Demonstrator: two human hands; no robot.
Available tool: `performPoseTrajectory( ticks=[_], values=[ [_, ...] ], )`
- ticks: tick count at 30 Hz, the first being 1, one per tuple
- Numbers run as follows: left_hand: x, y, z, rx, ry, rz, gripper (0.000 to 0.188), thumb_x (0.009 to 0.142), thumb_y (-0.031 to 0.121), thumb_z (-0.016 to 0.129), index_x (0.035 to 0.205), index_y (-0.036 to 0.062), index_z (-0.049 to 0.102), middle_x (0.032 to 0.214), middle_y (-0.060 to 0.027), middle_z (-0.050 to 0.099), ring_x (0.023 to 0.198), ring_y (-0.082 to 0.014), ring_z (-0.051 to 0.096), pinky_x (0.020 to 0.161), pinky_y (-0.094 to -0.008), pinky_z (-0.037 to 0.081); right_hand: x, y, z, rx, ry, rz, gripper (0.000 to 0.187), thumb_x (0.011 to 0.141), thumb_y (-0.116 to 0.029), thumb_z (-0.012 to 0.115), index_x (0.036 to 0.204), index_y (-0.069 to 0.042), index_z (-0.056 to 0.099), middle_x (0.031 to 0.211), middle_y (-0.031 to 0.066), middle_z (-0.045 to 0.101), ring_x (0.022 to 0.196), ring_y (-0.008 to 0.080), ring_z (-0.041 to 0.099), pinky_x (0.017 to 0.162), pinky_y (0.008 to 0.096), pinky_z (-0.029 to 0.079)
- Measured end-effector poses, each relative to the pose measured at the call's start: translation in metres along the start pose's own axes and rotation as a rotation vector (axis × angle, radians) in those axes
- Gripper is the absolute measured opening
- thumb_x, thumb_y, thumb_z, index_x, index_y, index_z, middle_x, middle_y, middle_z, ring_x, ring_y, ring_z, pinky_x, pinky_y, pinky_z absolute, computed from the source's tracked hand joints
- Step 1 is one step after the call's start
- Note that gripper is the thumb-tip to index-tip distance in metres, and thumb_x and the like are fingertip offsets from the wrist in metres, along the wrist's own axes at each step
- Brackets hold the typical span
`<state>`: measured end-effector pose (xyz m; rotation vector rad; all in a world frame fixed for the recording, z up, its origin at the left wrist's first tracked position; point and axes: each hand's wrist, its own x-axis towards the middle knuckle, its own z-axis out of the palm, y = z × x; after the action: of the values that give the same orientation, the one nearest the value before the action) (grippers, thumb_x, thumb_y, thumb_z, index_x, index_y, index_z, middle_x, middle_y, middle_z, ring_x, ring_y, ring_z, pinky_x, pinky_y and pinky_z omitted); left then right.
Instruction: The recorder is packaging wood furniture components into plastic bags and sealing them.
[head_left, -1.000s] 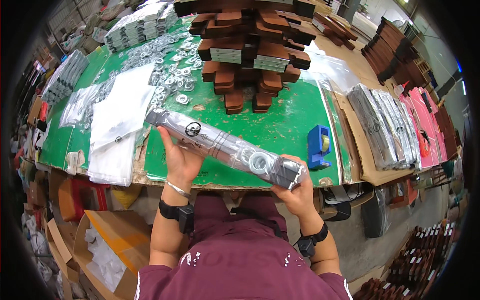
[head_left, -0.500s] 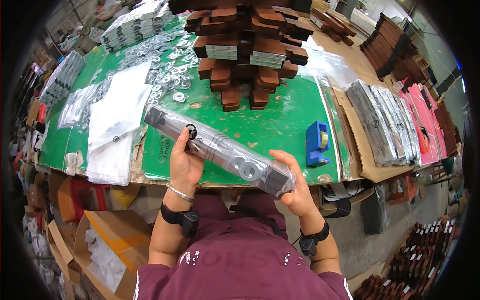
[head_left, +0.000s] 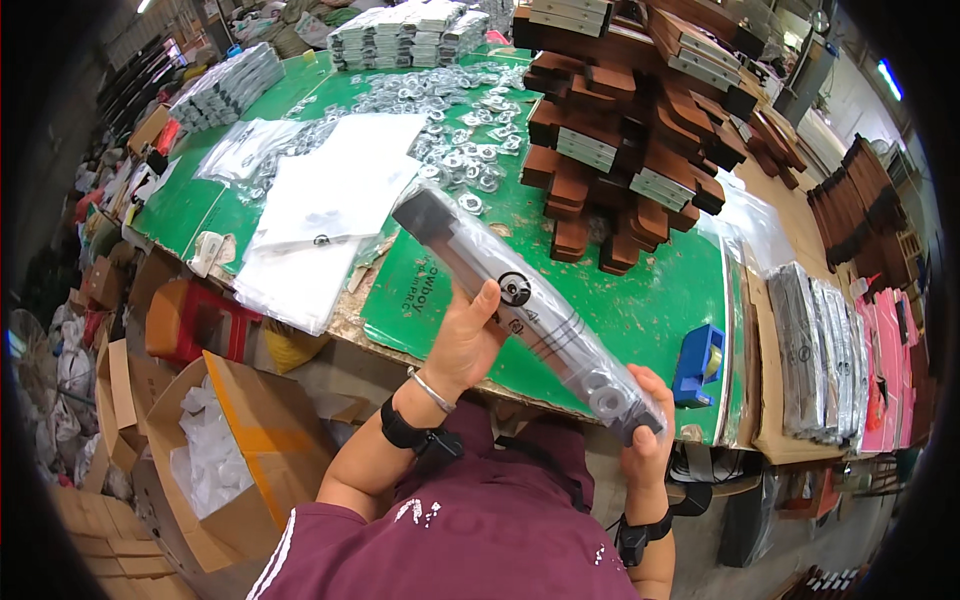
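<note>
A long, narrow package in clear plastic (head_left: 560, 335) is held at a slant between my hands, above the near edge of the green table. It has dark ends, black printing on the film and pale grey rings (head_left: 605, 398) showing near its lower right end. My left hand (head_left: 466, 345) is closed on its near side around the middle, thumb on top. The fingers of my right hand (head_left: 648, 425) are wrapped round its lower right end. What exactly lies inside the film I cannot make out.
Stacked brown wooden pieces (head_left: 600, 130) rise at the far middle of the green table (head_left: 480, 270). White plastic bags (head_left: 340, 185) and many small bagged rings (head_left: 460, 165) lie left. A blue tape dispenser (head_left: 697, 365) and wrapped packages (head_left: 800, 350) are right. An open carton (head_left: 280, 450) stands lower left.
The view has swung, so the table and stacks sit further right. The package now slopes more steeply, its right end lower. Both hands still hold it.
</note>
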<state>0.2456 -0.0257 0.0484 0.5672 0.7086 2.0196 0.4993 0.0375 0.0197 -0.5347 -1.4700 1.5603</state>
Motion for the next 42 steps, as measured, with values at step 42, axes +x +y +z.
performPoseTrajectory(
  ticks=[42],
  values=[
    [0.022,0.041,-0.028,0.220,0.087,0.173,0.053,0.103,0.047,0.044,0.128,0.0004,0.048,0.132,-0.0209,0.056,0.119,-0.0347,0.059,0.099,-0.0461,0.051,-0.021,0.012,-0.031,0.250,0.085,0.266,0.082,0.068,-0.052,0.078,0.129,-0.006,0.047,0.131,0.0121,0.053,0.117,0.0292,0.057,0.085,0.0449,0.055]
  ],
)
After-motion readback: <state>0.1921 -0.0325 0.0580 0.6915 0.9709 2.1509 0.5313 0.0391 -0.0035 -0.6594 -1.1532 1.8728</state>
